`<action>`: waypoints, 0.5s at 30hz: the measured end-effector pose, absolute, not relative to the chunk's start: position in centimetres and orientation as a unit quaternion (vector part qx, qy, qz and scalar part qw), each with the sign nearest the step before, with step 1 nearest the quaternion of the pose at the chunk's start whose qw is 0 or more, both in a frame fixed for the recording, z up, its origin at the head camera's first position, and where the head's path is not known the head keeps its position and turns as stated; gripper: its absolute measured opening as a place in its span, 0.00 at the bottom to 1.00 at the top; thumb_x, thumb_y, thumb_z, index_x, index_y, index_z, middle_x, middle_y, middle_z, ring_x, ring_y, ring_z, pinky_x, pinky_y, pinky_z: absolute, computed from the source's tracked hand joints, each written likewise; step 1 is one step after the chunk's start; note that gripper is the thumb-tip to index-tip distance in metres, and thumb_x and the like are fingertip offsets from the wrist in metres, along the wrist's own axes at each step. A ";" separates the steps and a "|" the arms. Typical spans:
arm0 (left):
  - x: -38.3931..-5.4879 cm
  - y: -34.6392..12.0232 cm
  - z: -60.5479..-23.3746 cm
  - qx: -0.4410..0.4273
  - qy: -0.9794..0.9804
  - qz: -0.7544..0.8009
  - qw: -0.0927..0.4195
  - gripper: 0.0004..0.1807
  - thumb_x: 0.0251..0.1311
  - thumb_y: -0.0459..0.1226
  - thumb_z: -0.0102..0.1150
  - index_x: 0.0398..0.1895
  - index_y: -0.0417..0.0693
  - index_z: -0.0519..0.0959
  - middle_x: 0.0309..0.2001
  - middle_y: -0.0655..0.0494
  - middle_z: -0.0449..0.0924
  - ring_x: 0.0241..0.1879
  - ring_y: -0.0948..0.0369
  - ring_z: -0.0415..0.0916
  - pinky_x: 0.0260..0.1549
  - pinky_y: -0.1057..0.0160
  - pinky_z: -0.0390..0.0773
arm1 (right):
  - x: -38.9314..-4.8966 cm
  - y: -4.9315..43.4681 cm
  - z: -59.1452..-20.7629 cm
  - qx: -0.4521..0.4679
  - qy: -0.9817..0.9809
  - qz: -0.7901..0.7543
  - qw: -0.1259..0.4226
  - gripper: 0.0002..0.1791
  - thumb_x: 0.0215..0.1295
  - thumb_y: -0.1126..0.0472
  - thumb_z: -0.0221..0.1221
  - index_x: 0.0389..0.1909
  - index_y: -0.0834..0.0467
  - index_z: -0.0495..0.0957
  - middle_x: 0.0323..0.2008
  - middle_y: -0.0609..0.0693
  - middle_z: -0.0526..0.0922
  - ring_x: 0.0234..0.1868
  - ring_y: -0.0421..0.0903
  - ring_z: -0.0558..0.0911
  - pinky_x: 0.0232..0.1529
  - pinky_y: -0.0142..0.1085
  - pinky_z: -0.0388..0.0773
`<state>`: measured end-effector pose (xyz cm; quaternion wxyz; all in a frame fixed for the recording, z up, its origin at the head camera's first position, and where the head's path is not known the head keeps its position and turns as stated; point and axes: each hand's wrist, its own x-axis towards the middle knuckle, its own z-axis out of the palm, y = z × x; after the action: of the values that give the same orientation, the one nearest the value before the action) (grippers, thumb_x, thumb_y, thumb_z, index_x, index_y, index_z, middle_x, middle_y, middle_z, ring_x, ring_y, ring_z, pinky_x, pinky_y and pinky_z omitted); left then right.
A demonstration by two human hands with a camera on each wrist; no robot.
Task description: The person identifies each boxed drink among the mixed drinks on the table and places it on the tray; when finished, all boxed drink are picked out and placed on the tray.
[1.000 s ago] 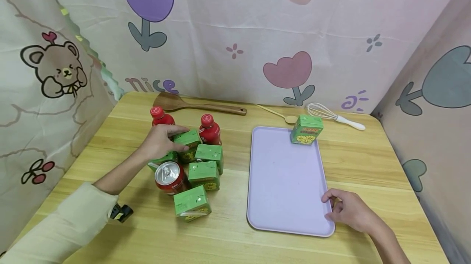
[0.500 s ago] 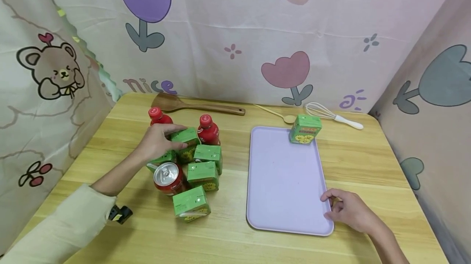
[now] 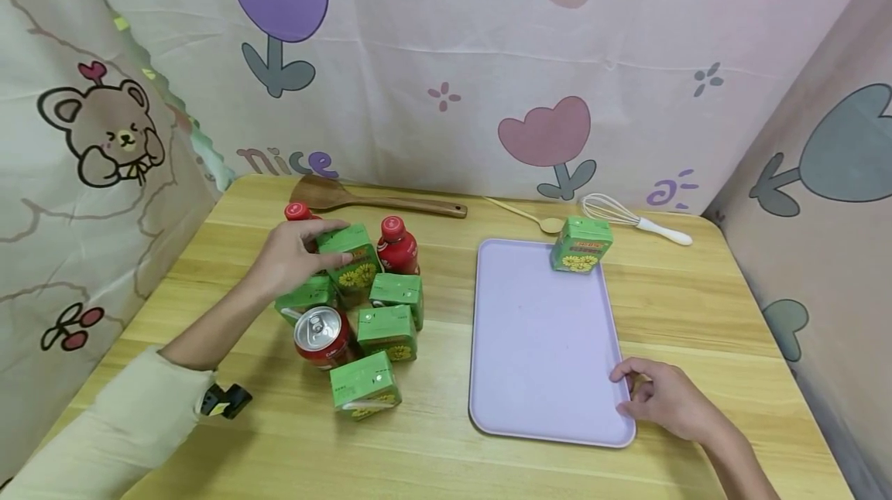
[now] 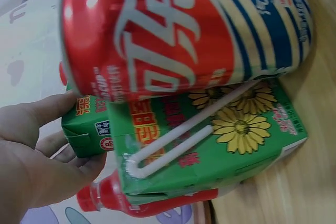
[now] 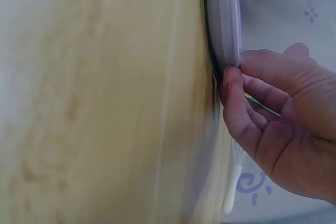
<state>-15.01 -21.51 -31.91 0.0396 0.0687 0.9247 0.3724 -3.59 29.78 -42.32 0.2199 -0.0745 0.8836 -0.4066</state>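
My left hand (image 3: 287, 258) grips a green drink carton (image 3: 354, 261) with yellow flowers, raised a little among the others. In the left wrist view, my fingers and thumb hold that carton (image 4: 86, 129) behind a red cola can (image 4: 157, 35) and another carton with a white straw (image 4: 210, 135). My right hand (image 3: 662, 395) pinches the right edge of a lilac tray (image 3: 543, 345). The right wrist view has thumb and fingertips at the tray rim (image 5: 226, 19). One green carton (image 3: 581, 246) stands in the tray's far right corner.
Several green cartons (image 3: 386, 332) and the cola can (image 3: 324, 337) stand together at left. Two red bottles (image 3: 399, 246) are behind them, one partly hidden by my hand. A wooden spatula (image 3: 390, 202), a small spoon (image 3: 530, 217) and a whisk (image 3: 634, 220) lie along the back.
My left hand has lifted the held carton slightly and tilted it, so more of its front shows. The right hand stays at the tray edge.
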 end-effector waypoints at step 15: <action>-15.0 -21.4 -29.9 0.054 0.910 0.410 0.014 0.27 0.58 0.46 0.64 0.61 0.54 0.73 0.49 0.49 0.79 0.40 0.58 0.74 0.32 0.68 0.76 | -3.5 29.8 -42.5 -0.092 0.885 -0.409 0.203 0.19 0.49 0.67 0.68 0.43 0.63 0.75 0.30 0.52 0.72 0.17 0.32 0.69 0.18 0.27 0.69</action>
<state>-15.00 -21.44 -29.94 0.0145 0.0541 0.9103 0.4100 -3.49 29.78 -42.48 0.2030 -0.0919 0.8848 -0.4093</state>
